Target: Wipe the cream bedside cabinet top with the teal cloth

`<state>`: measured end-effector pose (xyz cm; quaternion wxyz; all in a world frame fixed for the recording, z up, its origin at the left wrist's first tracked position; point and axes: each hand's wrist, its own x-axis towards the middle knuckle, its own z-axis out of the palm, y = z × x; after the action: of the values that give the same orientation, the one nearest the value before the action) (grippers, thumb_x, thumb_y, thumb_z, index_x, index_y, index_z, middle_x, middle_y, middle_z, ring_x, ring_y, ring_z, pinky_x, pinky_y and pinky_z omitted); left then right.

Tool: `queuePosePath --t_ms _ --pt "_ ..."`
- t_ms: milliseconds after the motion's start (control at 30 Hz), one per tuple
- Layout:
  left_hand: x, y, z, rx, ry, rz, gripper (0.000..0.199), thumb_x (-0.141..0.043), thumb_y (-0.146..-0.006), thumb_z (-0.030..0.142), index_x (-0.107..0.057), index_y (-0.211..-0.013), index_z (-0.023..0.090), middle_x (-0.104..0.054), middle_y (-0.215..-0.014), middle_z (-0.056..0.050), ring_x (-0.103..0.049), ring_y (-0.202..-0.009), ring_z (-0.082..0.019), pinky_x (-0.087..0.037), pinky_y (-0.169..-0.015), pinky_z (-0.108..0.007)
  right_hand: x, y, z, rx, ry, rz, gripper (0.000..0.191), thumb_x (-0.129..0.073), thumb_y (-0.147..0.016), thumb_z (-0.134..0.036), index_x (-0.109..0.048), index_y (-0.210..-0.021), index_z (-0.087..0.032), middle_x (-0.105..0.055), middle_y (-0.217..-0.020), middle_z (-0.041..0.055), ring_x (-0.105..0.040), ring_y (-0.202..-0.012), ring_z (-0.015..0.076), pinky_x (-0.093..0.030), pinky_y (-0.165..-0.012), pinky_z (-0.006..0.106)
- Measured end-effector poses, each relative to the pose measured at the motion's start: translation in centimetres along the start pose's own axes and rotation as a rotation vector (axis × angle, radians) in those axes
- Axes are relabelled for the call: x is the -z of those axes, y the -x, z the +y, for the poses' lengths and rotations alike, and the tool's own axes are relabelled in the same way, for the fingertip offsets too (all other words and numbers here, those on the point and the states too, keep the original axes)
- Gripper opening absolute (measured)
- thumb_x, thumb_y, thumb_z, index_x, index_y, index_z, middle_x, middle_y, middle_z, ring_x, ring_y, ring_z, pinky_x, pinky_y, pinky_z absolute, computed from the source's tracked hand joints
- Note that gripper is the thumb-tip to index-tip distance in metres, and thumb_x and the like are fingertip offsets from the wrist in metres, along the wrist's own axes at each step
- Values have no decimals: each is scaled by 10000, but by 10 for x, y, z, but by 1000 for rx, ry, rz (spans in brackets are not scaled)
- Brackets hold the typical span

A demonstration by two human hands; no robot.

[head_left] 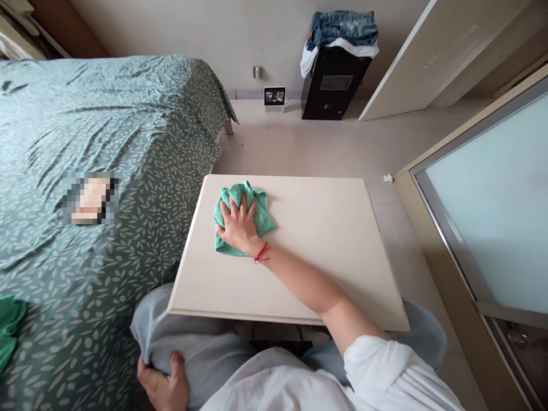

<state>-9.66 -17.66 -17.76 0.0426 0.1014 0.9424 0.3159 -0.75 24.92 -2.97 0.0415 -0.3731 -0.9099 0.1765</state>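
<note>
A green cloth (264,220) lies bunched on the far left part of a small cream-coloured tabletop (317,245). On top of it is my right hand (238,225), its fingers spread and bent into the folds, gripping the cloth against the surface. A red string bracelet (262,253) circles that wrist, and the forearm crosses the tabletop from the lower right. Below the table's near left corner, my left hand (165,381) rests on my left thigh in light jeans, thumb apart from the fingers and holding nothing.
A bed (141,142) with a green leaf-patterned sheet stands along the left, bearing a blurred item (92,197) and green fabric (9,328). Beyond the table are a small screen (274,98) and a black cabinet (329,85) topped with jeans (342,28). A frosted-glass panel (492,200) borders the right.
</note>
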Motion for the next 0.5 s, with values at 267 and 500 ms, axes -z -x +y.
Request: queuePosePath --t_ms 267,500 --pt "-28 20 -31 -78 85 122 1329 -767 -724 721 -411 -1751 -44 -481 -1718 -413 -446 -1709 -635 -327 -1476 -788 1 1 9 4 4 25 790 -577 -1204 -438 -498 -1944 -172 -373 -2051 207 -287 -1898 542 -247 -1498 835" --pt "-37 25 -11 -140 87 133 1239 -747 -763 671 -398 -1711 -47 -457 -1727 -435 -435 -1711 -594 -351 -1461 -769 22 32 77 -201 69 55 784 -510 -1212 -466 -491 -1952 -209 -342 -2069 175 -320 -1878 513 -263 -1492 788"
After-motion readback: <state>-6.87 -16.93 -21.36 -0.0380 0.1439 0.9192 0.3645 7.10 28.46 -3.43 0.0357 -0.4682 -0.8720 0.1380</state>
